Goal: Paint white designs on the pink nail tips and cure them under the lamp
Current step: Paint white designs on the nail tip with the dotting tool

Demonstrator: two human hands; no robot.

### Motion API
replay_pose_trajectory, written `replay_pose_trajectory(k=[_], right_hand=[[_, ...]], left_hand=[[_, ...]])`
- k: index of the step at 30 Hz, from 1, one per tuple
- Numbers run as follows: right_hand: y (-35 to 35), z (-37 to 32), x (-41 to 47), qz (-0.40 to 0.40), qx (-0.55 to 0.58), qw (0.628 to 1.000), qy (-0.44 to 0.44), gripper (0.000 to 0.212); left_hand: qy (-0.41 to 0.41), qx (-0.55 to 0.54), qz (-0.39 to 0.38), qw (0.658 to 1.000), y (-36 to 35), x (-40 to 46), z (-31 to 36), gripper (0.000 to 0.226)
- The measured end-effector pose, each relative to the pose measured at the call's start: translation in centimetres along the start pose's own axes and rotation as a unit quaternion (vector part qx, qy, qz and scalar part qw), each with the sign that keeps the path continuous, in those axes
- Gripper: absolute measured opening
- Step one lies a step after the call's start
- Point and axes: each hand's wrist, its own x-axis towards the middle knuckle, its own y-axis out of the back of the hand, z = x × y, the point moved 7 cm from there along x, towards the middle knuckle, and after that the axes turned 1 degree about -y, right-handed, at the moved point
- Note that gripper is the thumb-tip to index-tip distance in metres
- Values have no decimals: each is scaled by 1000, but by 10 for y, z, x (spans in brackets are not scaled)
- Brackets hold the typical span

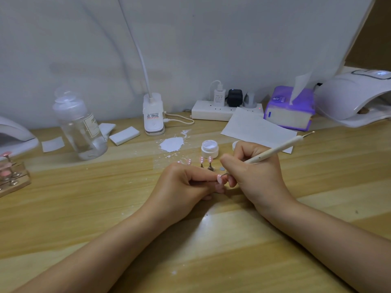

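Just below the middle of the frame, the left hand (186, 182) has its fingers curled in and pinches a pink nail tip (219, 178) between thumb and fingertips, the tip facing right. The right hand (251, 168), touching the left at the fingertips, grips a white dotting pen (275, 150) in a writing hold; the pen's shaft slants up toward the right of the frame, and its fine metal working end meets the held nail tip. Both forearms rest on the wooden table (211, 250).

Just above the hands stand more pink nail tips on small stands (205, 162), already carrying white dots. Behind them sits an open white gel jar (209, 148), with a white paint smear (171, 144) on the table to its left. At the right edge of the frame is a white curing lamp (355, 98), beside a purple tissue pack (289, 108). A clear pump bottle (80, 125) stands at centre left, and a wooden nail-tip holder (12, 178) lies at the left edge.
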Motion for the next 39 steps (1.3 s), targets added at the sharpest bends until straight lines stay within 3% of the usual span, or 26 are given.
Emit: replay_pose_trajectory(k=[19, 24, 39], right_hand=[[3, 1, 2, 12, 11, 1000, -1, 40], [-1, -2, -1, -2, -8, 1000, 10, 41], [-1, -2, -2, -9, -19, 1000, 7, 38]], left_hand=[[6, -7, 4, 1000, 0, 0, 0, 23], [-3, 3, -1, 1000, 0, 0, 1, 35], [-1, -5, -4, 1000, -1, 1, 1, 32]])
